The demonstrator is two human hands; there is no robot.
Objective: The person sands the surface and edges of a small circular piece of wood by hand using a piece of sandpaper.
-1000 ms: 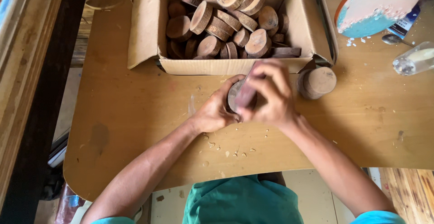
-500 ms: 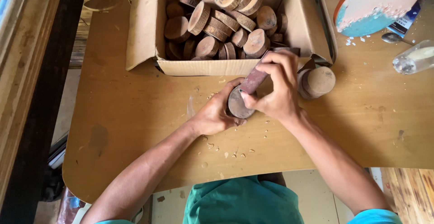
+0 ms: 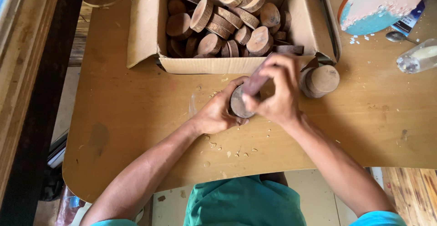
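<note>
A small wooden disc point(image 3: 238, 103) is gripped edge-on by the left hand point(image 3: 218, 112) just near of the cardboard box point(image 3: 150, 34), fingers curled round its rim. A dark strip point(image 3: 255, 82), probably sandpaper, is pinched in the right hand point(image 3: 277, 94) against it. Looks light, stiff, rough-barked; best held by the rim.

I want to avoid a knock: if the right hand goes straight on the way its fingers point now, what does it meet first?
The right hand points up and left over the wood disc held by the left hand. Going on, it would probably first meet the front wall of the cardboard box, though depth is unclear.
</note>
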